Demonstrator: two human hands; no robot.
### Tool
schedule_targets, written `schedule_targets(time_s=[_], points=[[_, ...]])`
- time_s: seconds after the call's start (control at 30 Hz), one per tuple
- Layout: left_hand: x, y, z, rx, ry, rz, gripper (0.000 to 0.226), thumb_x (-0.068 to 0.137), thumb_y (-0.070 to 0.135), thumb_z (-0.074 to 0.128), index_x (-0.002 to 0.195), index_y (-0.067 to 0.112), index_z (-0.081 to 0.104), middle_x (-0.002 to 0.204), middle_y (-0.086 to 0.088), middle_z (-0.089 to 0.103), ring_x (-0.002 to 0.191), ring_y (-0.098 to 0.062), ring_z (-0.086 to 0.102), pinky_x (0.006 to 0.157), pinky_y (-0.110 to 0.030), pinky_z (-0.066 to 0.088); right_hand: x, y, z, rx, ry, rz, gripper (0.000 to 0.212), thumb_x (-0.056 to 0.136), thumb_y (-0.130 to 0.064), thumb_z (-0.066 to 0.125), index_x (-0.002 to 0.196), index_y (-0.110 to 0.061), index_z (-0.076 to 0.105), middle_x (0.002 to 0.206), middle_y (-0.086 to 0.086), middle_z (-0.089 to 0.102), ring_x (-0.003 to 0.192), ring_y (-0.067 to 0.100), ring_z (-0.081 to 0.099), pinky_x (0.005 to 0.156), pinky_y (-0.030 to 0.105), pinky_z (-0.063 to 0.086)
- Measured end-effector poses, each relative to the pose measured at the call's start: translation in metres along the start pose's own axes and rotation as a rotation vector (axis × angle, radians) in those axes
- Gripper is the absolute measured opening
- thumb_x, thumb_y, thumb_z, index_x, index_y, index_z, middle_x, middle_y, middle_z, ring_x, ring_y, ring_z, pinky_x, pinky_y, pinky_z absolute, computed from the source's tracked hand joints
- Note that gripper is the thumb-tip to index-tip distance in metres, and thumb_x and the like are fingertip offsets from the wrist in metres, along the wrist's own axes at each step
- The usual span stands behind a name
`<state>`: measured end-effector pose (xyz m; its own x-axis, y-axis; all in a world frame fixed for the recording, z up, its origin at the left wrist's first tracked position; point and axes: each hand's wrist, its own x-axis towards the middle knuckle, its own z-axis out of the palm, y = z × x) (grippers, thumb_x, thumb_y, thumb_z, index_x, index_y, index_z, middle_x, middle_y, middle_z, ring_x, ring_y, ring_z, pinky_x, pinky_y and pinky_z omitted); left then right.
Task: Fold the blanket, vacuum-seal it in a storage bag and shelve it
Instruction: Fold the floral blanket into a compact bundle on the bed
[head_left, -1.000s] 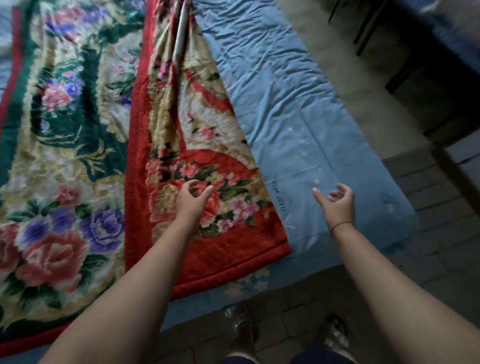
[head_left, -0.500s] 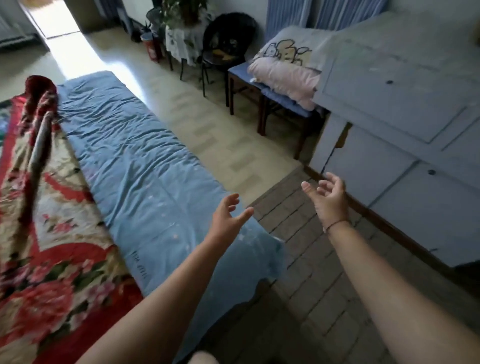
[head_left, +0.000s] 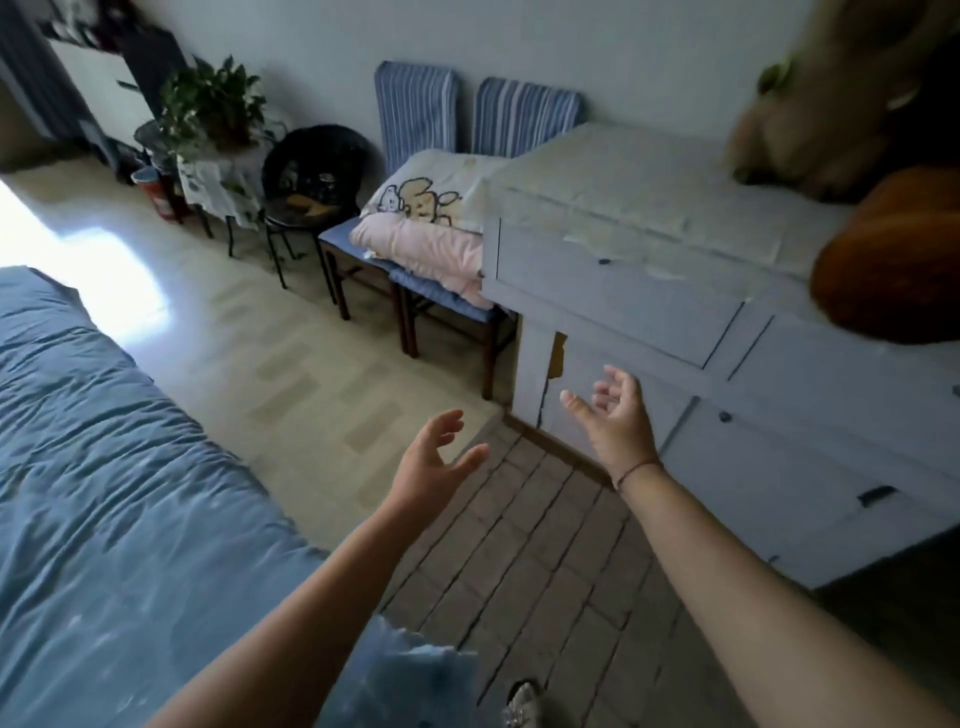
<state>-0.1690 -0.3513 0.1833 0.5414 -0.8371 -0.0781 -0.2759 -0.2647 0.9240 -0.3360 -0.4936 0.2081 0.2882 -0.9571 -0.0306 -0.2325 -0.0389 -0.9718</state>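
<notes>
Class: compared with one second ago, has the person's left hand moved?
Yes. The left hand has left the floral blanket and swung right, past the edge of the blue sheet, now over the brick floor.

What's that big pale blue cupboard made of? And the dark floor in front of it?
The cupboard looks like wood painted pale blue, matte: a chip at its corner shows brown underneath. The floor there seems brick or paving block, dull, with dark joints between oblong pieces.
</notes>
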Motion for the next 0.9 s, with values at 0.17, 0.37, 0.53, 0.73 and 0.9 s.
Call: schedule_targets(time_s=[0.17, 0.37, 0.53, 0.73, 0.9], points=[[0.088, 0.012, 0.002, -0.014, 0.016, -0.016, 0.060, 0.082, 0.036, 0.073, 0.135, 0.027, 0.046, 0.129, 0.008, 0.054, 0.120, -0.008, 0.049, 0.097, -0.024, 0.039, 0.107, -0.028, 0.017, -0.009, -0.180, -0.007, 0.077, 0.089, -0.021, 0.068, 0.151, -0.012, 0.024, 0.145, 0.015, 0.045, 0.130, 0.024, 0.048, 0.105, 0.035, 0.042], [0.172, 0.020, -0.026, 0.011, 0.062, -0.069, 0.064, 0.082, 0.038, 0.073, 0.138, 0.029, 0.044, 0.129, 0.009, 0.054, 0.120, -0.007, 0.048, 0.095, -0.022, 0.036, 0.202, -0.056, 0.073, -0.069, -0.303, -0.052, 0.087, 0.084, -0.031, 0.072, 0.153, -0.018, 0.020, 0.148, 0.012, 0.042, 0.134, 0.024, 0.044, 0.110, 0.040, 0.039], [0.258, 0.014, -0.072, -0.008, 0.178, -0.073, 0.065, 0.082, 0.035, 0.072, 0.139, 0.025, 0.044, 0.130, 0.007, 0.055, 0.120, -0.005, 0.047, 0.095, -0.020, 0.033, 0.291, -0.081, 0.148, -0.081, -0.421, -0.119, 0.081, 0.086, -0.032, 0.071, 0.150, -0.018, 0.023, 0.148, 0.011, 0.041, 0.134, 0.024, 0.043, 0.110, 0.037, 0.038], [0.369, -0.004, -0.142, -0.037, 0.342, -0.153, 0.062, 0.084, 0.027, 0.072, 0.139, 0.017, 0.045, 0.129, -0.001, 0.057, 0.117, -0.007, 0.049, 0.086, -0.007, 0.034, 0.412, -0.119, 0.271, -0.065, -0.581, -0.124, 0.082, 0.090, -0.028, 0.066, 0.153, -0.015, 0.015, 0.126, 0.006, 0.053, 0.122, 0.023, 0.054, 0.108, 0.040, 0.042], [0.431, -0.022, -0.230, -0.026, 0.523, -0.200, 0.060, 0.084, 0.031, 0.071, 0.138, 0.020, 0.047, 0.121, 0.007, 0.058, 0.114, -0.006, 0.052, 0.093, -0.018, 0.041, 0.476, -0.156, 0.406, -0.078, -0.751, -0.206, 0.080, 0.090, -0.020, 0.067, 0.151, -0.011, 0.017, 0.121, 0.016, 0.059, 0.109, 0.024, 0.059, 0.091, 0.026, 0.044]])
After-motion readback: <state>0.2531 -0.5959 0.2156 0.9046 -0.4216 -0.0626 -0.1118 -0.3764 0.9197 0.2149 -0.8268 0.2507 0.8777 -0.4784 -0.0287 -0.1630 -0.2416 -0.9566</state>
